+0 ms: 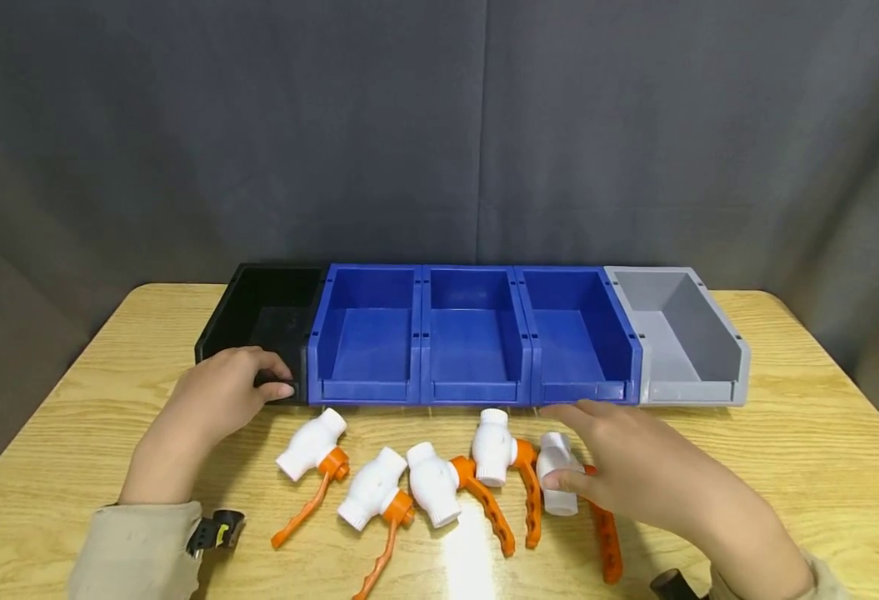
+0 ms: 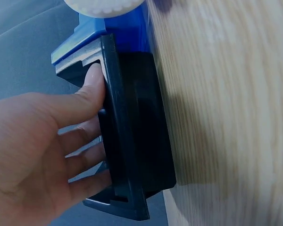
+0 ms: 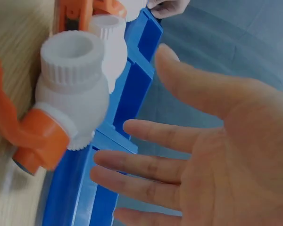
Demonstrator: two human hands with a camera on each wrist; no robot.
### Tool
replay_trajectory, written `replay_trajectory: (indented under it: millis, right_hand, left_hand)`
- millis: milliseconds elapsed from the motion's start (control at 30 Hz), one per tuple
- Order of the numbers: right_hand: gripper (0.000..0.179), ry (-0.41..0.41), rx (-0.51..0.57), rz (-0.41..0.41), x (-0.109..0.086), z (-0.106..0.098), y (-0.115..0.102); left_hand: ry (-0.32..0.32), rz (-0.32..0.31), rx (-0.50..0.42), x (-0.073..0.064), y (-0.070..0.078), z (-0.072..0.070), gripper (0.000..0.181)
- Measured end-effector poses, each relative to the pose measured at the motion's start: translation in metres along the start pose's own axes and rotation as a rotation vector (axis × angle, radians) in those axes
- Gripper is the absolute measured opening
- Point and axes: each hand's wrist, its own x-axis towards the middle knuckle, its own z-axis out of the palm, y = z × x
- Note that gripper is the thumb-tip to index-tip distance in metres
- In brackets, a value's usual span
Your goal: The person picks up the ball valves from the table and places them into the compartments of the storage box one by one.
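Note:
My left hand [image 1: 222,392] is at the front of the black bin [image 1: 217,317]; its fingers reach over the front lip, with the thumb [image 2: 94,77] right at the rim and nothing seen held. Loosely spread, my right hand [image 1: 634,462] hovers over the rightmost ball valve [image 1: 559,458], a white one with an orange handle [image 1: 608,542]. In the right wrist view its fingers [image 3: 151,167] extend beside a white valve body [image 3: 73,99], a gap between them. More white ball valves, such as this one [image 1: 434,483] in the middle, lie in a row, orange handles toward the front.
Three blue bins [image 1: 364,390] stand side by side behind the valves, between the black bin and a grey bin [image 1: 690,392] at the right end. All rest on a wooden table [image 1: 94,442], with a dark curtain [image 1: 409,133] hanging behind.

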Motion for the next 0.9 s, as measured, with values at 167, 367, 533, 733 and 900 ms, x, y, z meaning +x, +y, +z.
replay_trajectory:
  millis: [167, 367, 533, 733, 900]
  right_hand:
    - [0.076, -0.031, 0.008, -0.019, 0.004, 0.008, -0.002]
    - [0.086, -0.105, 0.023, 0.008, 0.006, 0.016, -0.005]
    - [0.092, -0.141, 0.006, 0.055, 0.008, 0.020, -0.008]
    - [0.097, -0.158, -0.011, 0.080, 0.012, 0.026, -0.008]
    - [0.091, -0.130, -0.031, 0.061, 0.013, 0.030, -0.006]
  left_hand:
    - [0.004, -0.008, -0.010, 0.000, 0.000, -0.001, 0.009]
    - [-0.001, -0.021, -0.001, 0.000, 0.000, -0.002, 0.010]
    - [-0.007, -0.036, 0.013, 0.000, 0.002, -0.002, 0.010]
    - [0.001, -0.055, 0.019, 0.000, 0.005, -0.001, 0.011]
    - [0.003, -0.068, 0.015, 0.000, 0.007, 0.000, 0.012]
